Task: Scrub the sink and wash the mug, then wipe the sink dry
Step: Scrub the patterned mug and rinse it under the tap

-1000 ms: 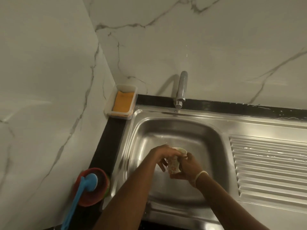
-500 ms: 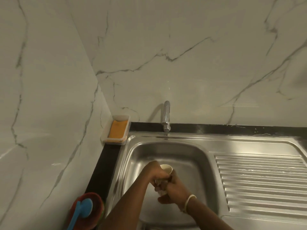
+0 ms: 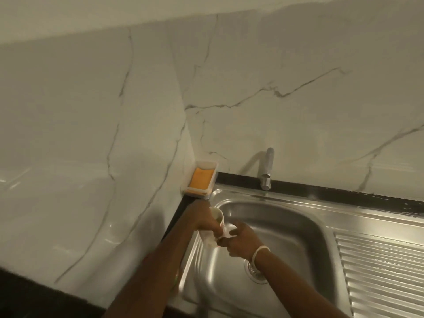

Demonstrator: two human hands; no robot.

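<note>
A small white mug (image 3: 217,217) with a reddish print is held over the left side of the steel sink (image 3: 286,226). My left hand (image 3: 202,220) grips the mug from the left, fingers wrapped round its body. My right hand (image 3: 238,241), with a pale band at the wrist, holds the mug's lower end, and something white shows between its fingers. The mug's mouth tilts up and to the right. No water runs from the tap (image 3: 267,168).
A white tray with an orange sponge (image 3: 201,179) sits in the corner behind the sink. The ribbed drainboard (image 3: 380,271) lies to the right. The drain (image 3: 253,270) is partly hidden by my right wrist. Marble walls stand left and behind.
The camera has tilted up and to the left. Both hands and the mug have shifted towards the sink's left rim. The red bowl with the blue brush is out of view.
</note>
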